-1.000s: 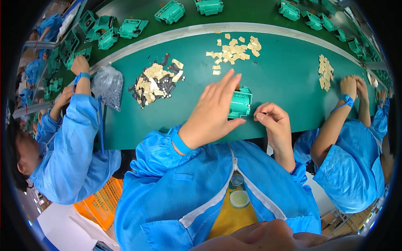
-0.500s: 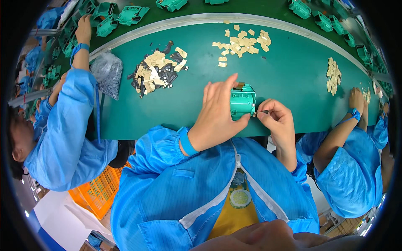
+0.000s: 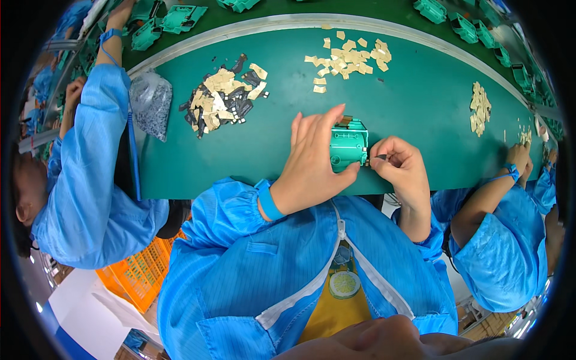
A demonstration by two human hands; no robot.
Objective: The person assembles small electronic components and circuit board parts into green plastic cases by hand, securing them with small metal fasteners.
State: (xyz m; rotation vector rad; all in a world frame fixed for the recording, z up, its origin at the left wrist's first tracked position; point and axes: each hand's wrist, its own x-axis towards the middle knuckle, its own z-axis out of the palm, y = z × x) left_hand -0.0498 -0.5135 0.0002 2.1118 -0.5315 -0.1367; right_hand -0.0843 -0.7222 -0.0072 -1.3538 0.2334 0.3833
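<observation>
My left hand (image 3: 313, 162) grips a green plastic housing (image 3: 350, 144) from its left side, thumb along the near edge and fingers at the far side. A small brown piece shows at the housing's far edge. At the housing's near right corner, my right hand (image 3: 403, 168) pinches a small black strip (image 3: 380, 157) between thumb and fingertips. The strip's end lies close against the corner; whether it is seated in the housing I cannot tell. Both hands are just above the green table mat (image 3: 414, 90).
A pile of black strips and cream pieces (image 3: 222, 99) lies at left, beside a clear bag of small dark parts (image 3: 151, 105). Cream pieces (image 3: 348, 59) are scattered farther back. Green housings (image 3: 183, 19) stand beyond the pale rail (image 3: 270, 29). Co-workers in blue sit on both sides.
My right hand has shifted very slightly, still pinching the strip at the housing's corner. The left co-worker's arm has reached farther away. My left hand stays around the housing.
</observation>
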